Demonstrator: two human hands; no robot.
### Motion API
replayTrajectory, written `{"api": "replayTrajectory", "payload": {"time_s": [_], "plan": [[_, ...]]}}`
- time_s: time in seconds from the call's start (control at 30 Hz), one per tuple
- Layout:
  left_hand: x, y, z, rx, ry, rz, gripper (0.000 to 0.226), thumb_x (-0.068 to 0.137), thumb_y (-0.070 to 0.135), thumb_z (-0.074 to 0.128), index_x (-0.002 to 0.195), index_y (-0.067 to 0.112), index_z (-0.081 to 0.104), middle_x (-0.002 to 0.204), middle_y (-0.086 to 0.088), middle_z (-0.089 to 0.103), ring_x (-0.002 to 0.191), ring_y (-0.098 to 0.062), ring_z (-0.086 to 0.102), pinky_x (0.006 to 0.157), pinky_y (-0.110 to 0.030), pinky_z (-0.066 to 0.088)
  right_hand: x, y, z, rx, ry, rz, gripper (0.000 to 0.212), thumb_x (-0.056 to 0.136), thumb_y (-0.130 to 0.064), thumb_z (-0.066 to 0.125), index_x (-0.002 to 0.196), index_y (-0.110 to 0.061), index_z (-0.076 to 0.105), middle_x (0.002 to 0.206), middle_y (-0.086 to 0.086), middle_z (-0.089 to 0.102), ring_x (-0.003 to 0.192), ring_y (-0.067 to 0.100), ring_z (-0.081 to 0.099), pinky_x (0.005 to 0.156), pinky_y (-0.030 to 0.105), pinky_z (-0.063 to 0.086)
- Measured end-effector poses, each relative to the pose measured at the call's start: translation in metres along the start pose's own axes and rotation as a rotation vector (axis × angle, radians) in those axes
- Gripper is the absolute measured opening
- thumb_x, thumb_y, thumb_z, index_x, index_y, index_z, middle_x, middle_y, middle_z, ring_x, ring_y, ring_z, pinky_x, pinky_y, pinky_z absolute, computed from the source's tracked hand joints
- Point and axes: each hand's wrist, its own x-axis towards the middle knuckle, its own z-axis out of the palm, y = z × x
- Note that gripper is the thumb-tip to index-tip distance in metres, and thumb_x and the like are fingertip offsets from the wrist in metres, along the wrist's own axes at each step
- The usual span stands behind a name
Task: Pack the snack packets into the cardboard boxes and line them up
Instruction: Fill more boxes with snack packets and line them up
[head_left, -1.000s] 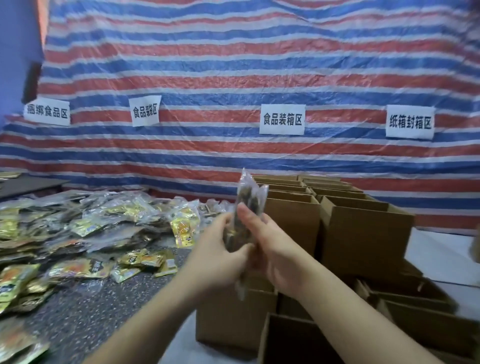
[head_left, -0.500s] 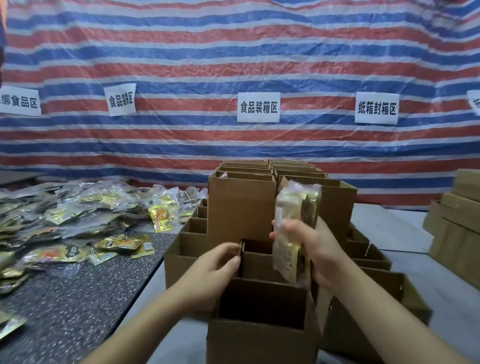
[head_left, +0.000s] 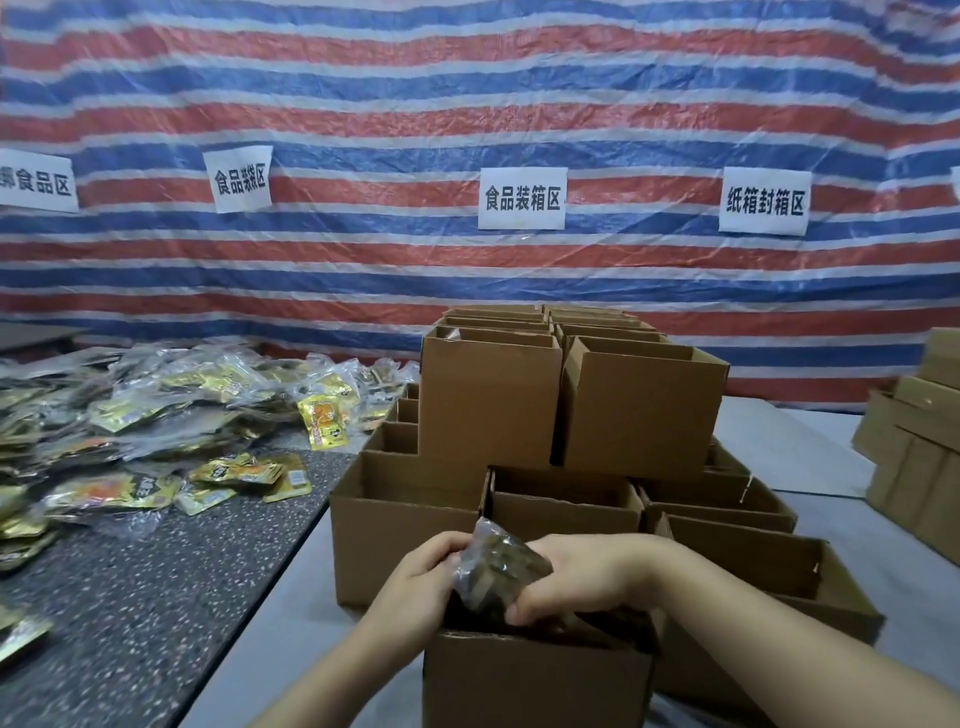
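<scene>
A striped red, white and blue tarp (head_left: 467, 93) fills the back of the scene, and white paper signs hang on it. The readable ones say 食品装袋区 (head_left: 240, 179), 食品装箱区 (head_left: 522, 198) and 纸箱封箱区 (head_left: 764, 207); the sign at the far left is cut off and shows only 食品区 at its end.

Below, a dark speckled counter (head_left: 156, 582) carries a loose heap of snack packets (head_left: 171, 410), clear and yellow-gold, whose print is too small to read. To its right stand rows of open cardboard boxes (head_left: 644, 410), two of them raised on the lower rows; another stack sits at the far right edge.

The step in hand appears to be loading: the nearest box (head_left: 535, 680) stands open at the bottom of the view, and a clear packet of brown snacks (head_left: 498, 569) is half inside its mouth. The left hand (head_left: 415, 587) curls its grip round the packet's left side, and the right hand (head_left: 587, 577) pinches its lower right edge, fingertips (head_left: 519, 616) at the box rim.

The next move probably calls for pressing the packet down flat inside, letting go, then reaching left to the heap for more.
</scene>
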Motion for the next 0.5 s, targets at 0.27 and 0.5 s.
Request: {"api": "replayTrajectory", "payload": {"time_s": [0.27,0.5], "plan": [[0.002,-0.008,0.002,0.127,-0.014,-0.009,0.041,0.104,0.010,0.041,0.097,0.038,0.071,0.106,0.016,0.068,0.104,0.001,0.058,0.090,-0.020,0.046,0.050,0.023,0.040,-0.323,-0.191,0.295,0.041,0.108,-0.029,0.041,0.147,-0.019,0.046,0.153,0.007,0.044,0.142,0.028,0.040,0.117,0.042,0.024],[0.003,-0.004,0.002,0.118,0.004,-0.004,0.039,0.103,0.008,0.042,0.099,0.035,0.069,0.106,0.011,0.067,0.104,-0.004,0.059,0.094,-0.024,0.049,0.030,0.015,0.019,-0.343,-0.053,0.096,0.034,0.099,-0.040,0.061,0.130,-0.026,0.063,0.124,-0.003,0.066,0.108,0.013,0.062,0.094,0.032,0.051]]}}
